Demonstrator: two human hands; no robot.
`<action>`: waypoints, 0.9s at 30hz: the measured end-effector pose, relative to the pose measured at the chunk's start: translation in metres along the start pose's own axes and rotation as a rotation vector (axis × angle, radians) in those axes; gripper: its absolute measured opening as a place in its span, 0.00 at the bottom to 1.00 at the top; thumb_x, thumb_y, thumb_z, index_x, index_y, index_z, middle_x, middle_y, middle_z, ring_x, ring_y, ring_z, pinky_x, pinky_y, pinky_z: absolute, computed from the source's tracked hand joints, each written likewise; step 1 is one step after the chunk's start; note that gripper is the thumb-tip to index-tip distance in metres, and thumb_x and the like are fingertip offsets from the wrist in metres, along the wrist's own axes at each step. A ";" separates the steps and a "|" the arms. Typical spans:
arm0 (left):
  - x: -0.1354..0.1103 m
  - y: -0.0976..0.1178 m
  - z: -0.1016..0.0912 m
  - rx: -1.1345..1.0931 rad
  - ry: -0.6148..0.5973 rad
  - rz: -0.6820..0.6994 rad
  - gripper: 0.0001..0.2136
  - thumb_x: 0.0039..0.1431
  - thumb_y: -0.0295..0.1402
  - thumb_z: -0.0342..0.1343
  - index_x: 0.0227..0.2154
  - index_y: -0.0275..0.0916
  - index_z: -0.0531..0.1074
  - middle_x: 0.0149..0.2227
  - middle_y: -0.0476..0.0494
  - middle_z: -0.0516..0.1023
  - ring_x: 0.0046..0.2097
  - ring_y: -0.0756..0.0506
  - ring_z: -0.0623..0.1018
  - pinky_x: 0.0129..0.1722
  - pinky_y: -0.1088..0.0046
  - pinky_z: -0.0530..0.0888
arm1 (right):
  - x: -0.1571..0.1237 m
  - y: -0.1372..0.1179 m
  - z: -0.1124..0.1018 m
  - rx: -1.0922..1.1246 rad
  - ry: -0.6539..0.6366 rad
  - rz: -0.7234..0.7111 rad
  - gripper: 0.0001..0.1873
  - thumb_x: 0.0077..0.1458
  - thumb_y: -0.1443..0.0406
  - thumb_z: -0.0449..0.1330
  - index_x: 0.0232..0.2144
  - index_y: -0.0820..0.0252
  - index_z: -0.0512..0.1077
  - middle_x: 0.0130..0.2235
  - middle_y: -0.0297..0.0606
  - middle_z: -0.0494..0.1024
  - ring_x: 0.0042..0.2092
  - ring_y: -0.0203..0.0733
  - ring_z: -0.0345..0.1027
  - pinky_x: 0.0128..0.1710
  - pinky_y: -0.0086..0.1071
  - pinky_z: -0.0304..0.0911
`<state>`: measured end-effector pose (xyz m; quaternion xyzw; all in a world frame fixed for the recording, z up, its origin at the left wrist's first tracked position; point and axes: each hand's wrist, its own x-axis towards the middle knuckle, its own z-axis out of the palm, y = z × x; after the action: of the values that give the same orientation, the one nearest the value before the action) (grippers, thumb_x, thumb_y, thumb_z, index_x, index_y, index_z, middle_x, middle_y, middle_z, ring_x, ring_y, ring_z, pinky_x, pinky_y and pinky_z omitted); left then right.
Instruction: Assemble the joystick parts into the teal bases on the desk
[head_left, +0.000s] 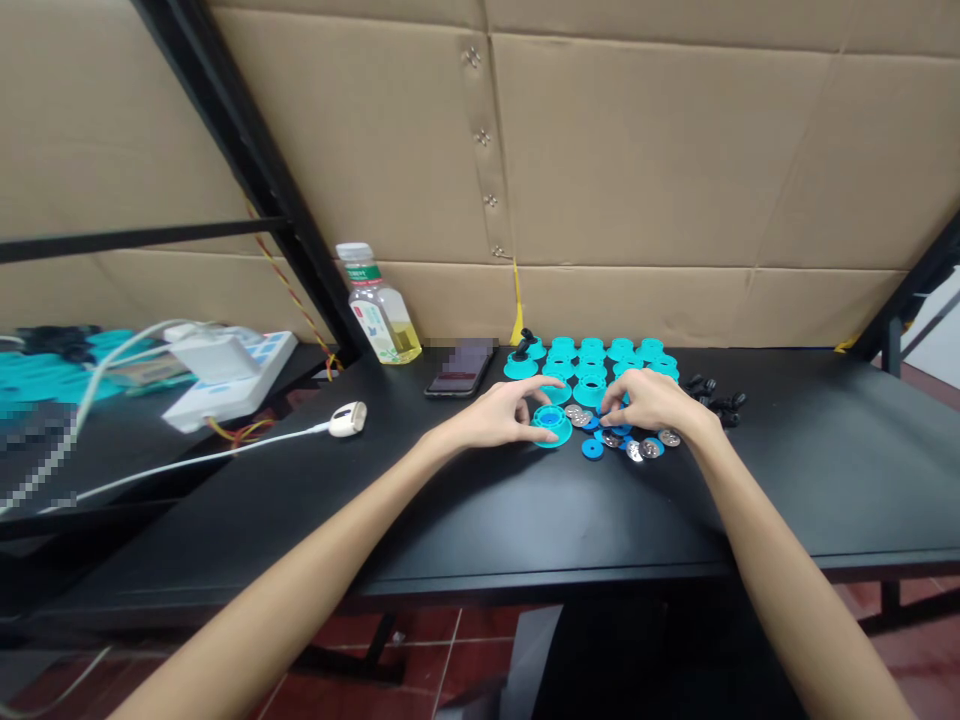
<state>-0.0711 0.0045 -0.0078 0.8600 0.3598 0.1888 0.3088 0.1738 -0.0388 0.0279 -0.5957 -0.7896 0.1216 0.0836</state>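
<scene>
Head view, working left to right: a black steel frame post (247, 130) slants across the left side, in front of a cardboard wall (645, 150). On a lower black shelf at far left, teal pieces lie blurred beside a white power strip (229, 375), and a white cable (187, 460) runs across to a small white corded device (349, 419) resting on the black table (825, 480). Farther along, near the wall, stand a plastic bottle of yellow liquid (382, 310) and a dark smartphone (459, 368), both beyond the left hand (499, 412). That hand's fingers curl down with the thumb apart, their tips at a teal flanged part (551, 425) that sits on the table; whether they grip it cannot be told. Behind that part, rows of teal spool-shaped parts (592, 365) crowd toward the wall, and one at the left end carries a black knob (523, 347). The right hand (652, 400) arches just beside, its fingers bunched low over a scatter of silver discs (649, 448) and small blue discs (592, 449), with anything held hidden from view. Past it, small black parts (712, 395) lie heaped on the table. Both forearms reach in from the bottom, above a red-tiled floor (465, 650).
</scene>
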 end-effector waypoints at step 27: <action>-0.001 0.003 0.000 0.027 -0.002 -0.008 0.34 0.45 0.47 0.64 0.56 0.42 0.64 0.45 0.41 0.73 0.27 0.52 0.70 0.30 0.73 0.72 | 0.003 -0.001 0.006 0.070 0.118 -0.034 0.11 0.47 0.56 0.64 0.30 0.57 0.74 0.31 0.33 0.78 0.33 0.37 0.67 0.28 0.29 0.51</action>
<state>-0.0697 0.0020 -0.0058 0.8628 0.3654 0.1821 0.2983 0.1709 -0.0367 0.0225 -0.5850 -0.7886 0.1123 0.1527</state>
